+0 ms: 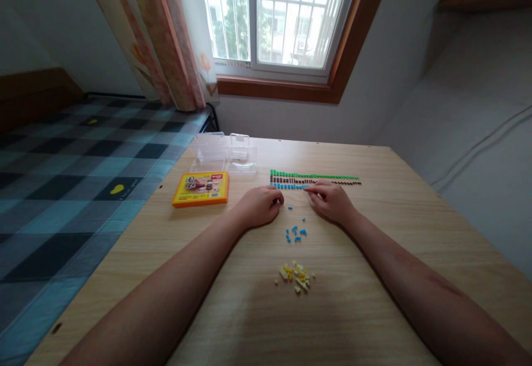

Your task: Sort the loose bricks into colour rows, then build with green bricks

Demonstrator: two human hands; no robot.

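left hand: fingers curled, just beside the left end of the blue row; i can't tell whether it grips anything
right hand: fingertips close together at that row's right end; i can't tell if they pinch a piece
brown row: just beyond the blue
loose blue pieces: nearer, centre

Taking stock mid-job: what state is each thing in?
Green row, lined up
Brown row, lined up, part hidden
Blue row, lined up, part hidden
Loose blues, scattered
Yellow pile, heaped
Box, lying flat
Clear cases, open
Left hand, fingers curled
Right hand, at blue row
Curtain, drawn aside
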